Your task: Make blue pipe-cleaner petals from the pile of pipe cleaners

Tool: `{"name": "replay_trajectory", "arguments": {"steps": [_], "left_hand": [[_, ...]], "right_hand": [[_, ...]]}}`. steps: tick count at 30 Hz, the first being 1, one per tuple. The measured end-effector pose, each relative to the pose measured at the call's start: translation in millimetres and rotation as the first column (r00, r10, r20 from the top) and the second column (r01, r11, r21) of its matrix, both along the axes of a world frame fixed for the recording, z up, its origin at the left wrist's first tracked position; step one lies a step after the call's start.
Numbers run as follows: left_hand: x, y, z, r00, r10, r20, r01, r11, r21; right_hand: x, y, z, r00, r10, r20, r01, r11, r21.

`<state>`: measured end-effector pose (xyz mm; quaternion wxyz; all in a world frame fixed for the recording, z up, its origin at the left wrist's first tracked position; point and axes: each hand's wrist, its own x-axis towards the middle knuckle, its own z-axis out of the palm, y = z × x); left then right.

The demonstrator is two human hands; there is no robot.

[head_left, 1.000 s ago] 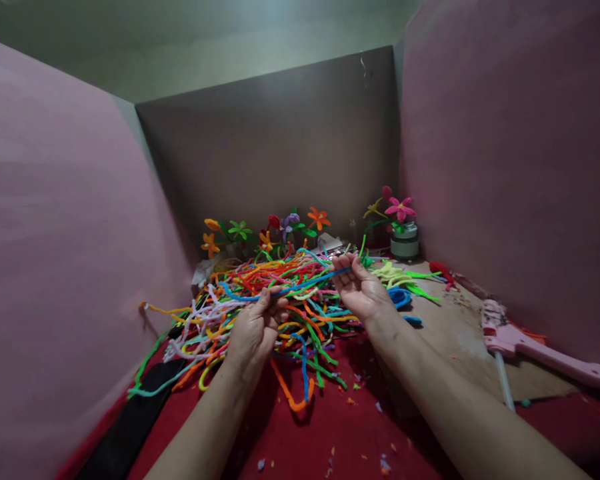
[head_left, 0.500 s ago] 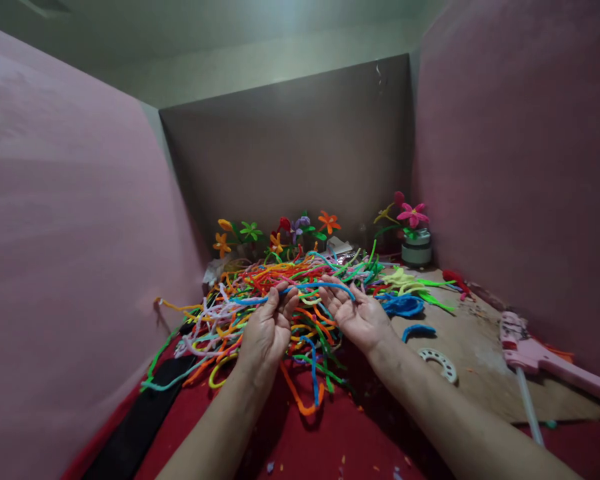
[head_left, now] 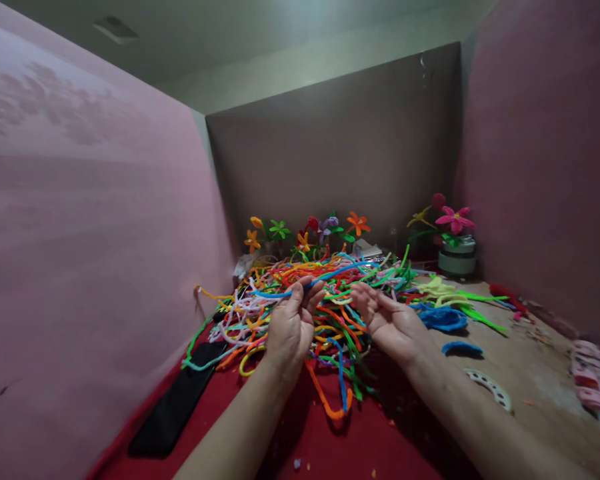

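A blue pipe cleaner (head_left: 337, 271) is pinched in my left hand (head_left: 293, 330), between the thumb and fingers. Its right end slants up and away over the heap, and its left end sticks out past my thumb. My right hand (head_left: 395, 325) is apart from it, palm turned inward with the fingers stretched out and nothing in them. Under and behind both hands spreads a tangled heap of colourful pipe cleaners (head_left: 235, 330). An orange pipe cleaner (head_left: 325, 400) loops out toward me at the front of the heap.
Pipe-cleaner flowers (head_left: 359, 223) stand at the back; a pink flower (head_left: 455, 219) rises by a grey-green jar (head_left: 457, 259). Right, on a board (head_left: 535, 373), lie blue pieces (head_left: 443, 318), a white curved piece with holes (head_left: 490, 388) and a pink glue gun (head_left: 595, 380). A black phone (head_left: 173, 407) lies left.
My right hand has let go of the blue pipe cleaner, which lay across its fingers before. The free end now points up and away. The view has turned left.
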<state>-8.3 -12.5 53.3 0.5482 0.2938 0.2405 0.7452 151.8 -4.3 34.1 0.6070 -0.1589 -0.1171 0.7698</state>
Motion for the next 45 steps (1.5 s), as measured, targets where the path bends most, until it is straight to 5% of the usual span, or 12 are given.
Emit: {"name": "replay_trajectory", "arguments": {"steps": [3, 7, 15, 34, 40, 45], "left_hand": [[7, -3, -8.4, 0.986, -0.04, -0.162, 0.05, 0.997, 0.06], [13, -8, -17.4, 0.913, -0.099, -0.396, 0.136, 0.988, 0.067], [11, -10, -14.0, 0.867, -0.1, -0.488, 0.145, 0.988, 0.055], [9, -14, -9.2, 0.792, -0.249, -0.557, 0.179, 0.968, -0.177], [11, -18, -1.1, 0.766, -0.039, -0.641, -0.05, 0.991, -0.121], [11, -16, -3.8, 0.754, -0.158, -0.638, 0.028, 0.978, -0.208]], "right_hand": [[-14, -9, 0.4, 0.975, -0.045, 0.217, 0.0, 0.979, 0.202], [-19, -14, 0.7, 0.936, -0.211, 0.283, 0.1, 0.927, 0.361], [-21, -14, -3.0, 0.935, -0.173, 0.311, 0.038, 0.917, 0.398], [-24, -14, -0.8, 0.876, -0.289, 0.385, 0.108, 0.897, 0.429], [-26, -17, -0.9, 0.73, -0.307, 0.611, 0.065, 0.921, 0.385], [-27, -14, -9.9, 0.456, -0.43, 0.779, -0.056, 0.86, 0.508]]}}
